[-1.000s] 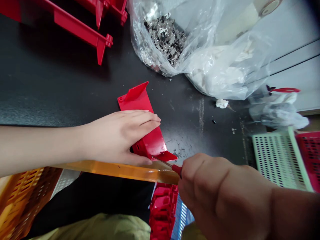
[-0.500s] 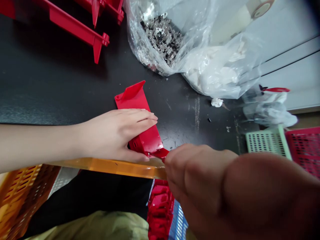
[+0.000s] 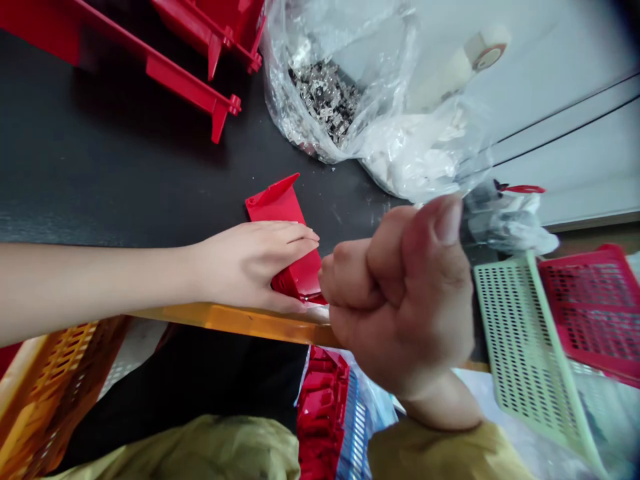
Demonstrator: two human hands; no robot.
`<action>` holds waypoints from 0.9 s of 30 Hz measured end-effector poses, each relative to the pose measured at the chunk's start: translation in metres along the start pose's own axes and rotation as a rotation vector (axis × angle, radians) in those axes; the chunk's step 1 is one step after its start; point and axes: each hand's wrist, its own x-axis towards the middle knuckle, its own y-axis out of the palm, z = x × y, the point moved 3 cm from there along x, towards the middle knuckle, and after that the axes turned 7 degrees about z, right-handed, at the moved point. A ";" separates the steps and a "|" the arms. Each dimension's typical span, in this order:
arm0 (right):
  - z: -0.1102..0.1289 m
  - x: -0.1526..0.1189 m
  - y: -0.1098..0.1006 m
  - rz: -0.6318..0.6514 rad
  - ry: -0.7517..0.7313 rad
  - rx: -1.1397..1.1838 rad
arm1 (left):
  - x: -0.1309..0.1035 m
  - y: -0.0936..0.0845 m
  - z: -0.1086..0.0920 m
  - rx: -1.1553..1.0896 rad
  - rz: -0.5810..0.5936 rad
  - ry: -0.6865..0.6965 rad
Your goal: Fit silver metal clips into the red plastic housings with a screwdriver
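A long red plastic part (image 3: 280, 207) lies on the dark table, with an upright fin at its far end. My left hand (image 3: 255, 260) holds it down, fingers across the top and thumb along the near side. At the part's near right end is my right hand (image 3: 400, 287), curled into a fist with its thumb uppermost. A thin dark line shows between this fist and the part's end. Whatever the fist grips is hidden inside the fingers.
Larger red plastic parts (image 3: 190, 87) lie at the back left. A clear bag (image 3: 280, 100) of small metal pieces stands behind, beside a bag of white material (image 3: 400, 147). Green (image 3: 530, 347) and red baskets (image 3: 590, 300) are at right. An orange strip (image 3: 250, 320) runs along the table edge.
My right hand has turned and risen, its thumb now on top. The thin metal shaft seen at the part's end is mostly hidden now. My left hand stays on the part.
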 end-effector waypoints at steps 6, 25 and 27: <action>-0.008 -0.005 0.010 -0.096 -0.127 0.419 | -0.001 0.003 0.000 0.051 0.038 0.057; -0.072 -0.009 -0.100 -0.274 -0.122 0.746 | -0.023 -0.021 -0.001 0.188 0.193 -0.103; -0.067 -0.007 -0.096 -0.214 -0.187 0.719 | -0.020 -0.031 -0.003 0.109 0.144 -0.159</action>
